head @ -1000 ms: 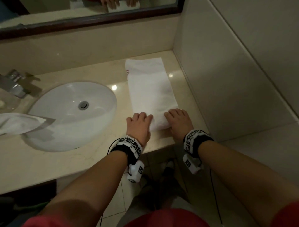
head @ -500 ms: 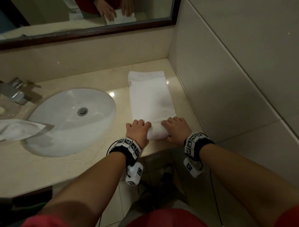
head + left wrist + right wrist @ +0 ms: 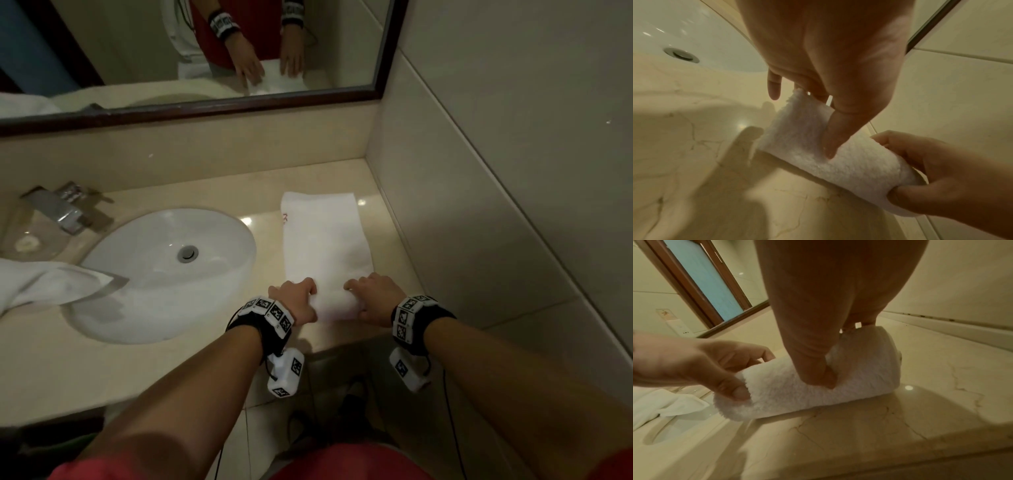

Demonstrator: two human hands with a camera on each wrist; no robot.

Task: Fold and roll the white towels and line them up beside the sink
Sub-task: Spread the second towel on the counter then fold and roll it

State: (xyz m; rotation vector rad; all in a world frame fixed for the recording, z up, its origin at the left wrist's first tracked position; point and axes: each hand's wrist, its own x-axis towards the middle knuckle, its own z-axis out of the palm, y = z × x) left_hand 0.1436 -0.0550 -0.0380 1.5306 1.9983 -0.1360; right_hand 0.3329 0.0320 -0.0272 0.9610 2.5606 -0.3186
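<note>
Both hands are on the white hand towel (image 3: 325, 246), which lies folded into a long strip on the marble counter (image 3: 144, 370) right of the oval sink (image 3: 164, 274), its near end wound into a short roll under the fingers. The left hand (image 3: 294, 301) curls round the roll's left end, thumb pressed into the pile; the right hand (image 3: 375, 298) curls round the right end, thumb tucked low against the near side. Good grip, one at each end.

To roll it well, I'd say keep both ends turning together so the roll stays a cylinder and not a cone, keep the thumbs snug so the core stays tight, and steer straight up the flat strip ahead of the knuckles.

The right wrist view shows the spiral layers at the roll's right end (image 3: 885, 344), hidden from above. The head view alone shows the unrolled length beyond the fingers, a small red mark (image 3: 284, 218) on its left edge, and a second, loose towel (image 3: 44, 284) draped over the sink's far-left rim, well away from the grip.
</note>
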